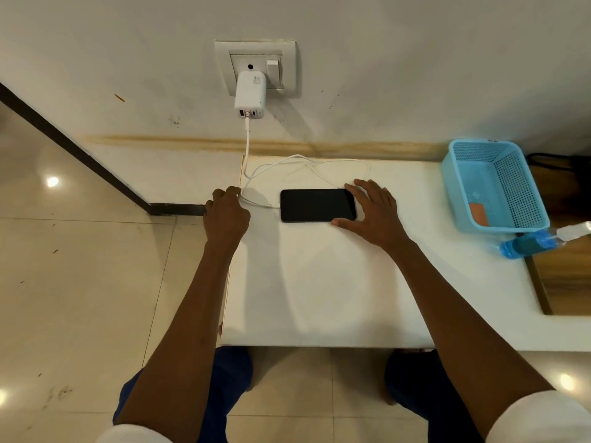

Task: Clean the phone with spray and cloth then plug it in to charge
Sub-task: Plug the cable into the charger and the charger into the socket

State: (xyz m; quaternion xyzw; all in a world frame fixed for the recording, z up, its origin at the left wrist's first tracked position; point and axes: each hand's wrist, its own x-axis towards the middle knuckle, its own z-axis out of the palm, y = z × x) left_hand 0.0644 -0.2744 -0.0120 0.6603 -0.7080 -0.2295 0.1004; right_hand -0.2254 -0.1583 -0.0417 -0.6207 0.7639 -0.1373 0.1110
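A black phone (318, 205) lies flat, screen up, on the white ledge (319, 282). A white charging cable (307, 164) runs down from the white charger (250, 94) in the wall socket, loops over the ledge, and its plug end (268, 206) meets the phone's left edge. My left hand (225, 212) has its fingers curled around the cable just left of the plug. My right hand (374, 209) rests spread against the phone's right end, fingertips touching its corners. A blue spray bottle (540, 241) lies on its side at the far right. An orange cloth (478, 214) sits in the basket.
A light blue perforated basket (499, 151) stands at the ledge's back right. The socket plate (256, 67) with its switch is on the wall above. Glossy tiled floor lies to the left and below; a wooden surface (563, 276) borders the ledge on the right.
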